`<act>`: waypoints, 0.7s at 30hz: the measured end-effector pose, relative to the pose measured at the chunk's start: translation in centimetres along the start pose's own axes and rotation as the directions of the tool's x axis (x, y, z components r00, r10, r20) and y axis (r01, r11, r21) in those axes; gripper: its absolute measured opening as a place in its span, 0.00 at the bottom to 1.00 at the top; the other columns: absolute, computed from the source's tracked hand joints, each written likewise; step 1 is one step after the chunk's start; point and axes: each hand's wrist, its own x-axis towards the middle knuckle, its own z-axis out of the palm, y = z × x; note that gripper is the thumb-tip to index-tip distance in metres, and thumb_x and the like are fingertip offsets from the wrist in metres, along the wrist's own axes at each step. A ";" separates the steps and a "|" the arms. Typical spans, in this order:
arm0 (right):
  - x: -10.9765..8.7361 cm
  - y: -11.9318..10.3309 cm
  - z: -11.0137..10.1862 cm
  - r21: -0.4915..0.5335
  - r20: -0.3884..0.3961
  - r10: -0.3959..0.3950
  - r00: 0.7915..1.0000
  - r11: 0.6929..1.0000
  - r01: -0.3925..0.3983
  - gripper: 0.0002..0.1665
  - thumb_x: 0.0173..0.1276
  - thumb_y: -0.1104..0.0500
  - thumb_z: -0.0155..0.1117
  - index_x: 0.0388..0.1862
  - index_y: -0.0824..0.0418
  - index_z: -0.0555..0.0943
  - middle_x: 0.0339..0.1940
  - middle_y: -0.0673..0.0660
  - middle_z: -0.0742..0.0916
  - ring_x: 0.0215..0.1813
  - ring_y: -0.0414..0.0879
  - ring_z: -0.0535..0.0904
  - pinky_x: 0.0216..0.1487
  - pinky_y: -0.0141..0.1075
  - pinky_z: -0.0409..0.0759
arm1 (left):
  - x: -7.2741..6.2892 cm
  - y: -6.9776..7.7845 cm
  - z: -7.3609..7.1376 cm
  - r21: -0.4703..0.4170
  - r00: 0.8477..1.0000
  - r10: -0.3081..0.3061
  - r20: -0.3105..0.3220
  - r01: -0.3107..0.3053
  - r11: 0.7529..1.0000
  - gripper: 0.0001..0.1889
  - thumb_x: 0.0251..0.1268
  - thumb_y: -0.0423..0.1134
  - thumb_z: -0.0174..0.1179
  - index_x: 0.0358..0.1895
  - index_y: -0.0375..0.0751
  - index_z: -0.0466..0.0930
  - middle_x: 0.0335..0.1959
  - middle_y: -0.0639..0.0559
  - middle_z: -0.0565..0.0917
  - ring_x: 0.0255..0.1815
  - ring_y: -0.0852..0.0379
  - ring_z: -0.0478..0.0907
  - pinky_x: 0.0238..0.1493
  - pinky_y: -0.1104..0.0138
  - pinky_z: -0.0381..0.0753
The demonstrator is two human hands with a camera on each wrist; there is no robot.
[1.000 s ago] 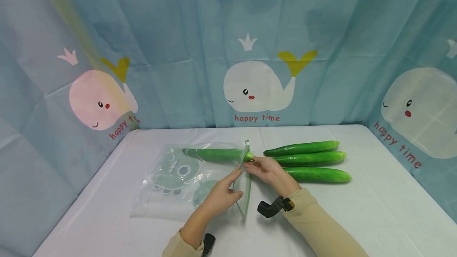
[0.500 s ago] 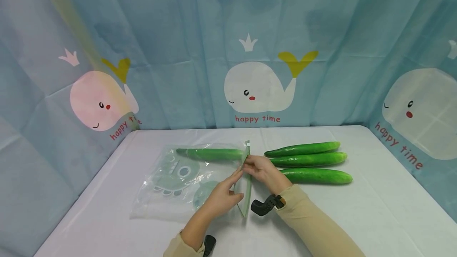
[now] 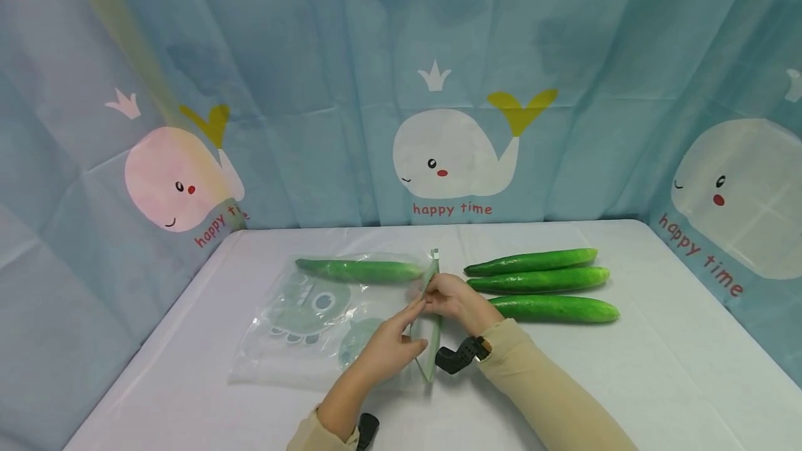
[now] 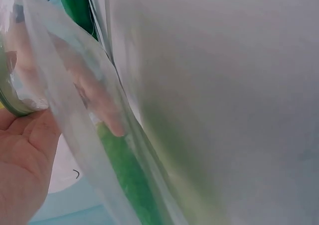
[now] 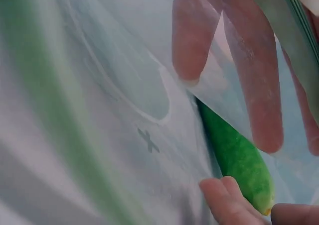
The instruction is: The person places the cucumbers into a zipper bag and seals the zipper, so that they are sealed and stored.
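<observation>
A clear zip bag (image 3: 294, 360) with a pale green cartoon print lies on the white table, its green-edged mouth facing right. My left hand (image 3: 385, 346) holds the upper edge of that mouth raised. Inside the bag, along its far side, lies a cucumber (image 3: 357, 270), its pale end near the opening. My right hand (image 3: 460, 301) reaches into the mouth with its fingertips at this end. In the right wrist view, right fingertips (image 5: 224, 200) flank the end of the cucumber (image 5: 239, 160). The left wrist view shows right fingers (image 4: 94, 90) through the plastic.
Three loose cucumbers, the far one (image 3: 532, 261), the middle one (image 3: 545, 280) and the near one (image 3: 557, 308), lie side by side right of the bag. My right forearm passes in front of them. A blue whale-print curtain (image 3: 326, 159) surrounds the table (image 3: 658, 367).
The cucumber has slid left, and its pale end has gone from outside the mouth to inside the bag. My right hand has followed it leftward. The left hand has barely moved.
</observation>
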 end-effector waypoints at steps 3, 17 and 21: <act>-0.1 -0.1 -0.4 -0.030 0.030 0.007 1.000 1.000 -0.006 0.31 0.73 0.75 0.30 0.75 0.73 0.48 0.56 0.70 0.71 0.66 0.63 0.65 0.69 0.55 0.63 | 0.1 0.0 0.0 -0.004 1.000 0.005 -0.002 -0.005 1.000 0.33 0.64 0.27 0.58 0.73 0.32 0.59 0.77 0.40 0.53 0.68 0.36 0.65 0.48 0.59 0.80; -6.7 -3.5 -5.2 -0.382 -0.018 -0.122 0.992 0.918 0.106 0.33 0.76 0.67 0.48 0.75 0.73 0.51 0.71 0.75 0.65 0.68 0.63 0.68 0.65 0.55 0.69 | 0.0 0.0 0.1 -0.004 1.000 -0.012 -0.018 0.011 1.000 0.35 0.65 0.29 0.59 0.73 0.28 0.56 0.77 0.35 0.51 0.71 0.33 0.57 0.55 0.51 0.78; -9.1 -4.9 -7.1 -0.498 0.043 -0.180 0.983 0.849 0.178 0.35 0.76 0.63 0.51 0.76 0.73 0.51 0.70 0.74 0.66 0.65 0.59 0.73 0.61 0.49 0.76 | -0.1 -0.1 0.0 0.013 1.000 -0.018 -0.015 0.019 1.000 0.34 0.66 0.30 0.59 0.73 0.29 0.56 0.77 0.37 0.51 0.70 0.33 0.59 0.56 0.51 0.78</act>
